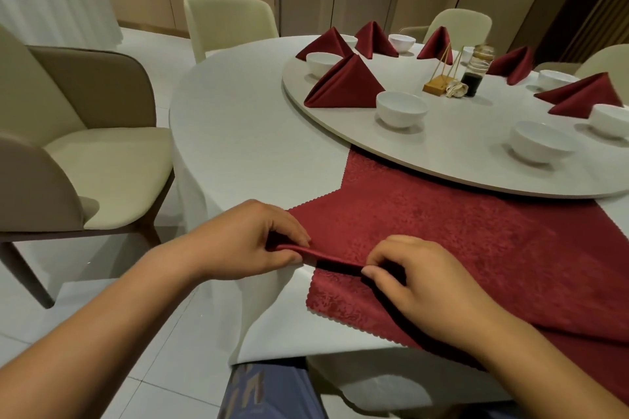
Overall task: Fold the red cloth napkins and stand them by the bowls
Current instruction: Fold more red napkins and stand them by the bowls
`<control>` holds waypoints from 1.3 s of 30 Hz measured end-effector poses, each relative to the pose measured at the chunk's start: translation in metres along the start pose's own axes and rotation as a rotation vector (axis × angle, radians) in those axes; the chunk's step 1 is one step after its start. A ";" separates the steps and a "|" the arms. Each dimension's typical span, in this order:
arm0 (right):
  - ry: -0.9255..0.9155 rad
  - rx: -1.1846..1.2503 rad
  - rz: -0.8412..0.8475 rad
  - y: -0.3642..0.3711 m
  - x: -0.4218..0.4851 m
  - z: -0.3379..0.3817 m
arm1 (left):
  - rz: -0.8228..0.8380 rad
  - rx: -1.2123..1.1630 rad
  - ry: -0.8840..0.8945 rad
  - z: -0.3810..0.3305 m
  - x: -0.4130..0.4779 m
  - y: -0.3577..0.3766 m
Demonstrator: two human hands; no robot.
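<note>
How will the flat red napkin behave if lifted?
Probably floppy: the red napkin drapes over the table edge and curls where left hand and right hand pinch it. Likely holds creases, though: folded napkins stand unaided.

We see a white-covered round surface (pixel 238 133). Directly on it lie two things: a pale round turntable (pixel 442 163) toward the far right, and a red napkin (pixel 476 231) spread flat at the near side, its far corner passing under the turntable's rim. The turntable carries white bowls (pixel 401 108) and folded napkins (pixel 345 85).
</note>
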State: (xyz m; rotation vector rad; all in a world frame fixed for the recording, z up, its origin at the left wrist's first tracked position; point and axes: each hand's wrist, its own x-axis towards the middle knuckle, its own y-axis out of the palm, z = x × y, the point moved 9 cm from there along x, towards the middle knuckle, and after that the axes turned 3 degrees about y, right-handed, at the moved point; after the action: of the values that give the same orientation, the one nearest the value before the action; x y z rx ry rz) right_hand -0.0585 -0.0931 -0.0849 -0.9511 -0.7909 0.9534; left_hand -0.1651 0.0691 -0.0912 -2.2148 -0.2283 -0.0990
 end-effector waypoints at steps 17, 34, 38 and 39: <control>0.287 0.711 0.045 -0.039 -0.083 -0.050 | -0.102 -0.660 -0.226 -0.037 0.079 -0.003; 0.497 0.495 -0.170 -0.039 -0.083 -0.121 | 0.021 -0.365 -0.515 -0.028 0.178 0.064; 0.503 0.463 -0.167 -0.039 -0.077 -0.120 | -0.042 -0.287 -0.533 -0.023 0.182 0.065; 0.506 0.463 -0.165 -0.039 -0.077 -0.120 | -0.055 -0.267 -0.537 -0.022 0.183 0.065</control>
State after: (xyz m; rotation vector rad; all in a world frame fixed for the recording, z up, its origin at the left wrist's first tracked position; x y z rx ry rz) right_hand 0.0298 -0.2100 -0.1056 -0.6630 -0.1985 0.6663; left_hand 0.0272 0.0361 -0.1008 -2.4635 -0.5990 0.4661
